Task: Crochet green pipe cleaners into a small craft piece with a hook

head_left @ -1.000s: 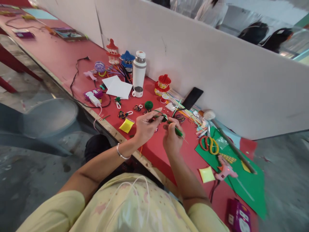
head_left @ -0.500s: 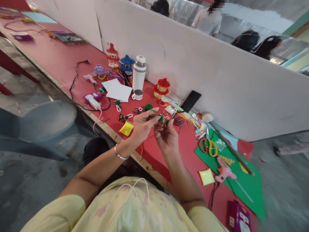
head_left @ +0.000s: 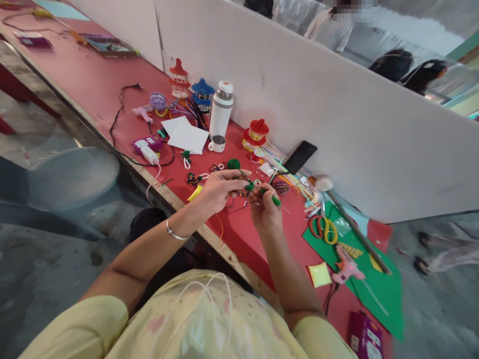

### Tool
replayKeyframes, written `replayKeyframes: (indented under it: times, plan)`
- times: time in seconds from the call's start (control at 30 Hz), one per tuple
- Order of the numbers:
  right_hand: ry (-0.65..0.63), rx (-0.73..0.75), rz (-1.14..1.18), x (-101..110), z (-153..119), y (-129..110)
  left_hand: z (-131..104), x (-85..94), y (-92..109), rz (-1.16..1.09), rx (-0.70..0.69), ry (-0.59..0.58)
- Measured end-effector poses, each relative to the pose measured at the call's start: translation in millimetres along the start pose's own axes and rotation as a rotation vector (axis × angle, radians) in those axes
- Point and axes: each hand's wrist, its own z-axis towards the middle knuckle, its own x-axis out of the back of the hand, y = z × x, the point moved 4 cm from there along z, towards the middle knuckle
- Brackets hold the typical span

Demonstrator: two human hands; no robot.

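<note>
My left hand and my right hand meet above the red table, both pinching one green pipe cleaner. The left fingers grip its bent end near a small beaded piece; the right fingers hold the fuzzy green stem, whose bare wire tip sticks out to the right. A silver bangle circles my left wrist. Just beyond the hands lie a green pompom and small bead ornaments.
A white flask and small cup stand by the white partition. Paper lanterns, white paper, a black phone, orange-handled scissors, a pink glue gun, green card and cables crowd the table. People sit behind the partition.
My right hand has turned back over, gripping the green stem with the wire tip pointing right. Both hands stay together at the same spot. The camera shifted slightly.
</note>
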Motion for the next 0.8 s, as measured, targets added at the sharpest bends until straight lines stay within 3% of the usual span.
replayKeyframes:
  times: [0.13,0.37,0.57,0.8]
  plan:
    - [-0.018,0.152,-0.177,7,2,-7,0,1.6,3,0.046,0.007,-0.033]
    - [-0.176,0.491,-0.514,8,-5,-32,-2,0.2,11,0.141,-0.002,-0.107]
    - [-0.309,0.61,-0.693,4,-11,-52,-1,1.9,17,0.224,-0.008,-0.156]
    - [-0.522,0.749,-0.813,1,-14,-69,2,0.9,25,0.31,0.045,-0.3]
